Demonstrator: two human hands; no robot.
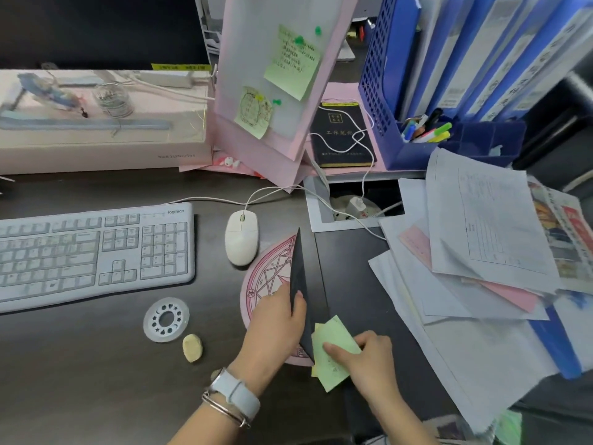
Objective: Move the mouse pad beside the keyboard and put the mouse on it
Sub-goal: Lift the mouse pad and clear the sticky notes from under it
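A round pink mouse pad [268, 277] with a star pattern lies on the dark desk, right of the white keyboard [93, 252]. Its right half is folded up, showing the black underside. My left hand [279, 322] grips that raised edge. The white wired mouse [241, 237] rests with its rear end on the pad's upper left rim. My right hand [365, 354] presses on several green sticky notes [332, 351] beside the lifted part of the pad.
A loose stack of papers [475, 252] spreads over the desk's right side. A white ring-shaped coaster [166, 319] and a small beige eraser [192, 347] lie below the keyboard. A cable hole [353, 203], a black notebook [343, 136] and a blue file rack [449, 75] sit behind.
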